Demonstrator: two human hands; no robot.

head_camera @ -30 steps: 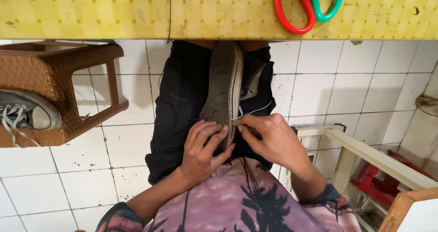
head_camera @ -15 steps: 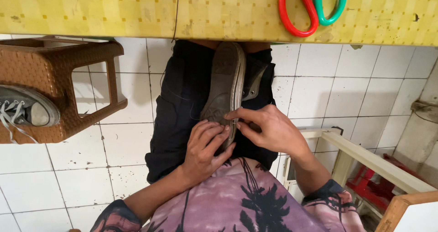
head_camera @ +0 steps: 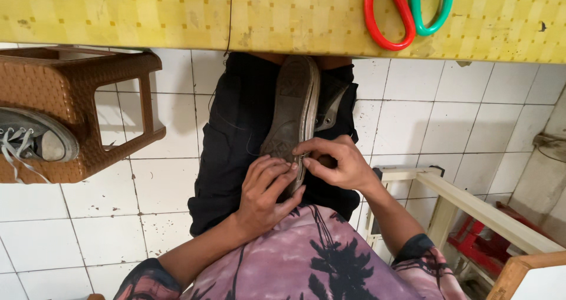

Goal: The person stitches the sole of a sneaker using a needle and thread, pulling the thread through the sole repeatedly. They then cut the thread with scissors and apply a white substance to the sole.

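Fingertips of the right hand (head_camera: 339,167) have slid from the side of the shoe (head_camera: 293,120) onto its sole edge, pinching there, while the left hand (head_camera: 268,191) still grips the heel on the lap below the bench (head_camera: 147,14).

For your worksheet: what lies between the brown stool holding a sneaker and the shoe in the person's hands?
In the head view, between the brown stool and the held shoe lie white floor tiles, then the person's black trousers.

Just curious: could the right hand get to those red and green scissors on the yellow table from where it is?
Probably yes. The right hand is busy at the shoe sole on the lap, but the scissors lie uncovered on the table edge just beyond, with nothing between.
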